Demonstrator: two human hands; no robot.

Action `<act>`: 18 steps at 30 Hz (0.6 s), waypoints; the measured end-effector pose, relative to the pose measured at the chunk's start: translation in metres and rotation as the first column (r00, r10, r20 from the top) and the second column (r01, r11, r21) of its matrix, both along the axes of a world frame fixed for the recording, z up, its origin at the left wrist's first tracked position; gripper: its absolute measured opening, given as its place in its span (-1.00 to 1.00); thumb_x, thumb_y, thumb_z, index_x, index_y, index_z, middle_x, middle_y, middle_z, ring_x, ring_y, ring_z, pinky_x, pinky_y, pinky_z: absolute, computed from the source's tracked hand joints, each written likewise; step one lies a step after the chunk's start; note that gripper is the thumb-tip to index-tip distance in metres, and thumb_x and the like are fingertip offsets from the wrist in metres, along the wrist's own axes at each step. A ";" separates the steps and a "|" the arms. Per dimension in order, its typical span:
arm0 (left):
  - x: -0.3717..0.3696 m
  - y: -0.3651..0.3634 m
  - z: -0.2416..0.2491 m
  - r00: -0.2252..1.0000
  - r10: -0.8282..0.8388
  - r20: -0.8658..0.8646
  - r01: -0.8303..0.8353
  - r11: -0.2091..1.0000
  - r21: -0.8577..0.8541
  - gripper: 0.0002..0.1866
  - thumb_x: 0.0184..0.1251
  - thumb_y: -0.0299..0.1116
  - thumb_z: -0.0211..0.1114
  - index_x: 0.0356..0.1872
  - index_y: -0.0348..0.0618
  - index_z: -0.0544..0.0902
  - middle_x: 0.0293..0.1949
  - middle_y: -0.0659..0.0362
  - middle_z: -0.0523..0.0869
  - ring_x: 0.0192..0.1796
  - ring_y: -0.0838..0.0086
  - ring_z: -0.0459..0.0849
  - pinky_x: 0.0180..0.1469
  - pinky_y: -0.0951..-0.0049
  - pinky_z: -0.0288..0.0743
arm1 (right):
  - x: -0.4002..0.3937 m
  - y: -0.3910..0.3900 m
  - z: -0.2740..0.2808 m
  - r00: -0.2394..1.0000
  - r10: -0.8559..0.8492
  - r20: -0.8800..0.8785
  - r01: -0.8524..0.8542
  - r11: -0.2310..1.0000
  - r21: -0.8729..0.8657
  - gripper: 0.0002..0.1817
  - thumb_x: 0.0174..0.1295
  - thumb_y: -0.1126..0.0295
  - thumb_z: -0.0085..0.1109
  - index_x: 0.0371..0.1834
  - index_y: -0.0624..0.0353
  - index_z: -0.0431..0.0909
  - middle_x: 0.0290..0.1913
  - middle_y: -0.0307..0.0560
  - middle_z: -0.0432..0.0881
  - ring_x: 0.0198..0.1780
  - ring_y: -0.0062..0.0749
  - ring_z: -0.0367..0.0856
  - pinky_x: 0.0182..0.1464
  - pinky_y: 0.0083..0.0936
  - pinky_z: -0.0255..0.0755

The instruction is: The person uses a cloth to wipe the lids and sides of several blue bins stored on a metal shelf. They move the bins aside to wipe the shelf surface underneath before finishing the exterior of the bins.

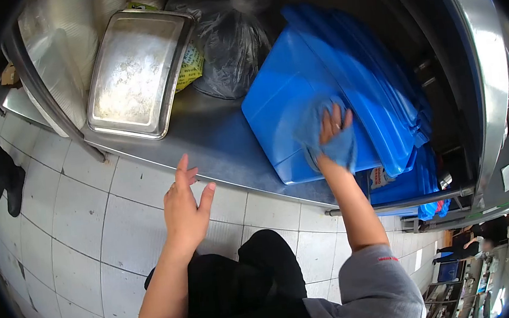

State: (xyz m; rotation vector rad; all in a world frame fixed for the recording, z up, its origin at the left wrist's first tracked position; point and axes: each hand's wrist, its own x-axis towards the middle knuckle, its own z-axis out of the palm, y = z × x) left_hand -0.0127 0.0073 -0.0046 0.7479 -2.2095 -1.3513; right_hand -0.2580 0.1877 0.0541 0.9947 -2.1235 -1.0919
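My right hand (334, 125) presses a blue-grey cloth (312, 131) against the side of a blue plastic bin (279, 90). The cloth is wrapped about the fingers and partly smeared by motion. A ribbed blue lid (368, 76) covers the bin, which sits tilted in view on a metal shelf (216, 138). My left hand (186, 204) is open and holds nothing, its fingers apart in front of the shelf's front edge.
A worn metal tray (132, 73) leans at the shelf's left, beside a dark plastic bag (230, 52) and stacked pale containers (63, 42). A metal post (49, 98) borders the shelf. White floor tiles (133, 224) lie below; another person's shoe (15, 189) is at far left.
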 end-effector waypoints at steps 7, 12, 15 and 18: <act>0.002 -0.006 0.002 1.000 0.010 -0.005 -0.010 1.000 0.023 -0.33 0.27 -0.15 0.15 0.28 -0.32 0.13 -0.01 -0.12 0.56 0.01 0.10 0.56 0.07 0.20 0.36 | -0.014 -0.012 -0.013 0.984 0.128 0.124 -0.086 0.951 -0.296 -0.41 0.10 0.26 -0.04 0.23 0.29 0.27 0.26 0.03 0.31 0.38 0.07 0.05 0.38 0.08 -0.25; 0.009 -0.019 -0.001 0.998 0.041 -0.042 -0.040 0.998 0.044 -0.35 0.31 -0.12 0.09 0.27 -0.35 0.14 -0.02 -0.13 0.56 0.01 0.09 0.56 0.07 0.20 0.37 | -0.001 -0.012 -0.016 0.997 0.060 0.046 -0.044 0.958 -0.284 -0.42 0.09 0.22 0.03 0.19 0.28 0.33 0.19 0.01 0.40 0.38 0.01 0.07 0.38 0.08 -0.23; 0.013 -0.026 0.002 0.999 0.028 -0.042 -0.022 0.992 0.122 -0.37 0.35 -0.10 0.02 0.27 -0.35 0.14 -0.02 -0.13 0.56 0.01 0.07 0.55 0.08 0.20 0.36 | -0.036 -0.088 -0.015 1.000 0.006 -0.019 -0.009 0.992 -0.128 -0.45 0.21 0.20 -0.09 0.24 0.23 0.28 0.27 -0.04 0.31 0.42 -0.06 -0.01 0.40 0.03 -0.32; 0.022 -0.030 0.002 1.000 -0.008 -0.015 0.010 0.991 0.134 -0.37 0.38 -0.04 -0.07 0.28 -0.34 0.14 -0.01 -0.11 0.56 0.01 0.07 0.54 0.11 0.18 0.31 | -0.089 -0.160 -0.049 0.994 0.064 -0.085 -0.063 0.998 0.014 -0.52 0.30 0.24 -0.25 0.26 0.18 0.25 0.33 -0.07 0.25 0.42 -0.10 -0.02 0.41 -0.01 -0.34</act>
